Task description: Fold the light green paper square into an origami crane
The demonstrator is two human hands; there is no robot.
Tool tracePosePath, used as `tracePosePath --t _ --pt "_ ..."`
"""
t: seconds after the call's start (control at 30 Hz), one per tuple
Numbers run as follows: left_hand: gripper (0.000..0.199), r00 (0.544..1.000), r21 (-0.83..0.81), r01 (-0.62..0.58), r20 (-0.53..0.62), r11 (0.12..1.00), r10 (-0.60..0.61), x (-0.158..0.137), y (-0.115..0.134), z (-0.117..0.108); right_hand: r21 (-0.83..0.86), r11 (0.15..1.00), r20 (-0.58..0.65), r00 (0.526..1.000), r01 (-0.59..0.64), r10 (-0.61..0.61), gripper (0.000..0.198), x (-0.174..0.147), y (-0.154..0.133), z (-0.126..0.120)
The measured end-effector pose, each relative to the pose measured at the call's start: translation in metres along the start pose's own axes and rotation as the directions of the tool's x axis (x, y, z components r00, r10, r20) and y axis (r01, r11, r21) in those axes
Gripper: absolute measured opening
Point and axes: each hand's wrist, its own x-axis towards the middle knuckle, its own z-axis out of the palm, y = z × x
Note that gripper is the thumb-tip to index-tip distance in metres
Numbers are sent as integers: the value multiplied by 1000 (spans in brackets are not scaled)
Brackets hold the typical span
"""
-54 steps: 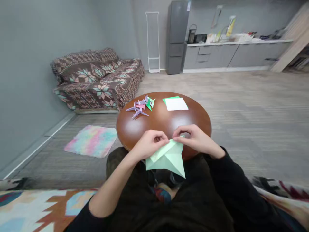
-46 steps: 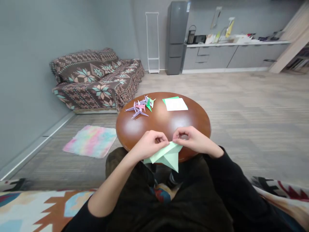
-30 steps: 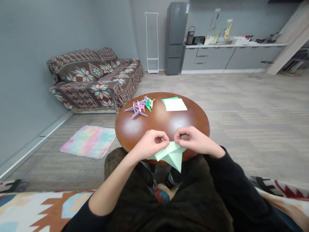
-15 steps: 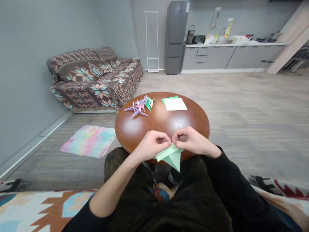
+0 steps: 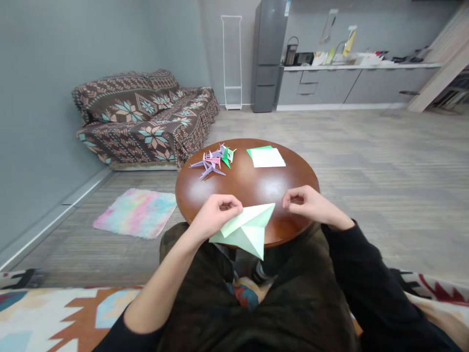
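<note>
My left hand point(image 5: 220, 212) pinches a pale green sheet of folded origami paper point(image 5: 252, 234) by its upper left edge. The paper has several creases and a long flap. One corner points toward the upper right and another hangs down past the near table edge. To the right of the paper, my right hand point(image 5: 306, 203) hovers over the tabletop, fingers curled against the thumb, with nothing visible in them. A gap separates it from the paper.
On the round brown table point(image 5: 242, 186), several folded paper cranes point(image 5: 212, 161) lie at the far left. White paper sheets point(image 5: 268, 158) rest on green ones at the far right. Beyond stand a patterned sofa point(image 5: 146, 117) and a fluffy rug point(image 5: 135, 212).
My right hand has let go of the paper and moved right. My left hand has shifted slightly left with the paper, which now shows more spread out.
</note>
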Motion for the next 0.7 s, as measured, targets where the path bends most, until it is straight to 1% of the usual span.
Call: tracePosePath --t 0.07,0.13,0.17,0.23,0.27,0.37,0.47,0.57,0.6,0.63,0.67,0.7 --pt "18 999 -17 20 -34 1000 -20 -1 -3 -6 39 999 -94 995 -9 13 6 1 13 -6" --pt "19 999 -29 27 -34 999 -28 -1 -5 -6 93 995 -193 981 22 -4 9 3 16 -4" --pt "19 999 -33 29 -24 999 -30 0 -5 -4 119 992 -198 980 34 -10 13 4 14 0" --pt "18 1000 -37 30 5 999 -29 1 -4 3 182 979 -165 984 96 -66 21 8 4 13" --pt "18 999 -38 29 19 999 -28 1 -3 6 196 974 -135 987 118 -93 22 10 -2 19" --pt "18 999 -44 26 27 999 -25 1 -1 13 139 982 -22 992 128 -126 12 13 -19 32" --pt "18 1000 -62 22 4 998 -22 -2 -1 11 86 988 27 991 131 -134 10 12 -23 32" --pt "19 1000 -90 20 -19 996 -21 -5 -6 4 49 994 17 995 102 -103 9 10 -15 23" --pt "19 999 -111 25 -28 993 -28 -5 -8 2 45 995 -11 996 86 -86 9 9 -12 20" --pt "20 998 -138 30 -44 990 -37 -5 -11 2 53 995 -71 995 80 -76 10 9 -9 18" --pt "21 997 -168 36 -66 985 -47 -5 -14 2 84 993 -172 983 87 -71 12 9 -6 18" --pt "22 994 -200 40 -93 979 -60 -4 -17 4 138 985 -276 959 105 -64 14 9 -3 19"
